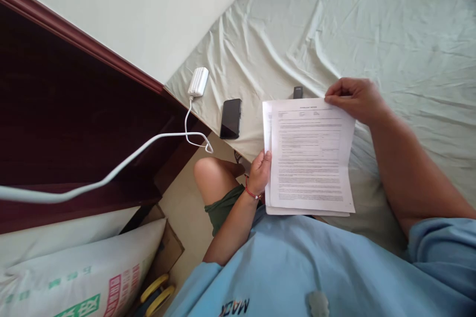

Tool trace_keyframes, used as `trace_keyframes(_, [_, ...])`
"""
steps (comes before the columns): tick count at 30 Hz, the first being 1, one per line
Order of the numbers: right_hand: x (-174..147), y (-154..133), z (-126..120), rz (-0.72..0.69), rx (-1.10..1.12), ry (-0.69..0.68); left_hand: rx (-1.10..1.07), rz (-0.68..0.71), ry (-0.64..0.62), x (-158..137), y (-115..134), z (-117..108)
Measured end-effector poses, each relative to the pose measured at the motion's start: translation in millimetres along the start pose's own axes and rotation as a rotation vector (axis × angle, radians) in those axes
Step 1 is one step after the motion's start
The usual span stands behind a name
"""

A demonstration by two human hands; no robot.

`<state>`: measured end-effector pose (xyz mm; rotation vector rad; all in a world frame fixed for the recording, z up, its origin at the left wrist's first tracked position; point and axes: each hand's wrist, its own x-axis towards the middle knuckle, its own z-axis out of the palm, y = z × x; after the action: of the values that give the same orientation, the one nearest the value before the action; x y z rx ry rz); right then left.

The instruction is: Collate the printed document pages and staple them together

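Observation:
A small stack of printed paper sheets (310, 158) lies in front of my body, its top sheet shifted a little to the right of those beneath. My left hand (259, 173) grips the left edge of the stack, thumb on the front and the other fingers hidden behind. At the upper right corner, my right hand (353, 99) pinches the top sheet between thumb and fingertips. Dense lines of small text fill the page, with a heading at the top. A small black object (298, 92) pokes out just beyond the sheets' upper edge.
A black phone (230, 119) rests on the light bedsheet (282, 44) left of the papers. Farther left is a white power adapter (198, 82), its white cable (148, 139) crossing a dark wooden panel (74, 109). Printed white sacks (85, 262) stand at the lower left.

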<state>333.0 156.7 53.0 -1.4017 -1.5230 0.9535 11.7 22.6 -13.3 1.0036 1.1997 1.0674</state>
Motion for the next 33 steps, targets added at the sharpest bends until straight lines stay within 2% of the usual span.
trace_keyframes(5, [-6.4, -10.0, 16.4, -0.071, -0.213, -0.024, 0.07, -0.01, -0.07, -6.3, 1.8, -0.2])
trace_keyframes(10, [-11.9, -14.5, 21.2, -0.325, -0.646, -0.056, 0.254, 0.047, -0.109, -16.0, 6.3, 0.3])
trace_keyframes(13, [-16.1, -21.7, 22.5, -0.391, -0.734, -0.125, 0.269, 0.058, -0.146, -22.2, 9.5, 1.9])
trace_keyframes(19, [-19.4, -30.6, 21.5, -0.432, -0.666, -0.396, 0.267, 0.009, -0.244, -43.5, 10.9, 3.0])
trace_keyframes(25, [-14.7, -30.7, 24.9, -0.391, -0.557, -0.451, 0.284, 0.03, -0.311, -58.3, 9.7, -2.2])
trace_keyframes(28, [-12.3, -36.0, 24.8, -0.384, -0.513, -0.483, 0.234, 0.006, -0.302, -48.5, 14.2, -3.4])
trace_keyframes(30, [-11.4, -41.5, 23.4, -0.417, -0.484, -0.484, 0.189, -0.008, -0.241, -35.3, 20.3, -1.8])
trace_keyframes(33, [-11.4, -51.1, 22.2, -0.455, -0.461, -0.5, -0.031, -0.047, -0.172, -11.5, 31.5, 5.4])
